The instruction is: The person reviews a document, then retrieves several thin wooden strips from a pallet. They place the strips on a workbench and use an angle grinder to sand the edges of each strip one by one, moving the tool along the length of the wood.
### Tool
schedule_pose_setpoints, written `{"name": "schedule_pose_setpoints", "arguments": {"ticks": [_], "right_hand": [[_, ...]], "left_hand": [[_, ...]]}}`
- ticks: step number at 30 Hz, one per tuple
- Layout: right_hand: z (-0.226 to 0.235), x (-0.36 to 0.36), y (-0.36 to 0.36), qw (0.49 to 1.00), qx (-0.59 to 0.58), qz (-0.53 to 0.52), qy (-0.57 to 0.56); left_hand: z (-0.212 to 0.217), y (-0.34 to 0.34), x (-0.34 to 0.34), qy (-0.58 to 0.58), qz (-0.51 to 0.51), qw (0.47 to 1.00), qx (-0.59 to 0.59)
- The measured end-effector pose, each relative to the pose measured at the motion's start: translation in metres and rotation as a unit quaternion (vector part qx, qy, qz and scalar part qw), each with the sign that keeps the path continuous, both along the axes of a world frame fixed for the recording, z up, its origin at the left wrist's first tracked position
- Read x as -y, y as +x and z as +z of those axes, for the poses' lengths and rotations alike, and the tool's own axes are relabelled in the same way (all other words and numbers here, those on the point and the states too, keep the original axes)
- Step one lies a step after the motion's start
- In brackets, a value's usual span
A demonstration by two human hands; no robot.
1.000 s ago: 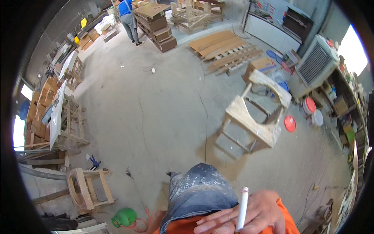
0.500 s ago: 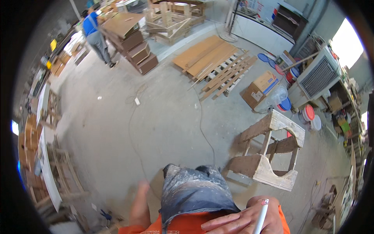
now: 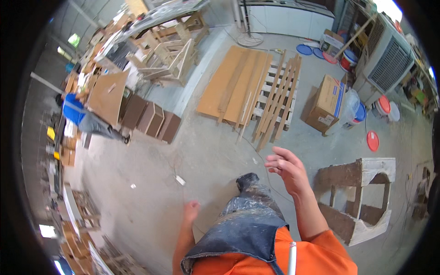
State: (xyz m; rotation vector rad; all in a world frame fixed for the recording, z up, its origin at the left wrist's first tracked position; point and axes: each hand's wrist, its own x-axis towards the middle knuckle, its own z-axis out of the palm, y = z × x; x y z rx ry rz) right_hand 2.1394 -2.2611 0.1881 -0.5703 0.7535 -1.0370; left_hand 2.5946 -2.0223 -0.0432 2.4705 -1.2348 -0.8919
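My right hand is raised in front of me to the right, fingers loosely bent and apart, with nothing in them. It hangs over the floor, left of a worn wooden stool-like frame and apart from it. My left hand is low at my left side over the floor; it is slightly blurred and its fingers do not show clearly. A lit cigarette sticks up into view at the lower edge, in neither hand. My dusty dark apron covers my legs, and one shoe shows ahead.
Brown boards and wood strips lie on a pallet ahead. A cardboard box, buckets and an air cooler stand right. A person in blue bends beside brown cabinets at left. A cable crosses the floor.
My right hand has left the cigarette at the lower edge and moved forward. The view has turned and shifted forward; the boards are nearer and the wooden frame sits farther right.
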Motion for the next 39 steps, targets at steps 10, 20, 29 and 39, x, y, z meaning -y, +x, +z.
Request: {"name": "schedule_pose_setpoints", "arguments": {"ticks": [10, 20, 29, 39], "right_hand": [[-0.049, 0.154, 0.097, 0.985, -0.105, -0.078, 0.11], [-0.119, 0.202, 0.192, 0.862, -0.166, -0.363, 0.312], [-0.254, 0.271, 0.291, 0.881, -0.345, -0.167, 0.279], [-0.511, 0.362, 0.302, 0.826, -0.45, -0.077, 0.331]], "left_hand": [[-0.014, 0.136, 0.173, 0.16, -0.026, 0.971, -0.176], [-0.099, 0.247, 0.572, 0.137, -0.32, 0.936, -0.055], [-0.076, 0.171, 0.776, 0.217, -0.161, 0.953, -0.14], [-0.243, 0.044, 0.883, 0.306, -0.27, 0.905, -0.118]]}}
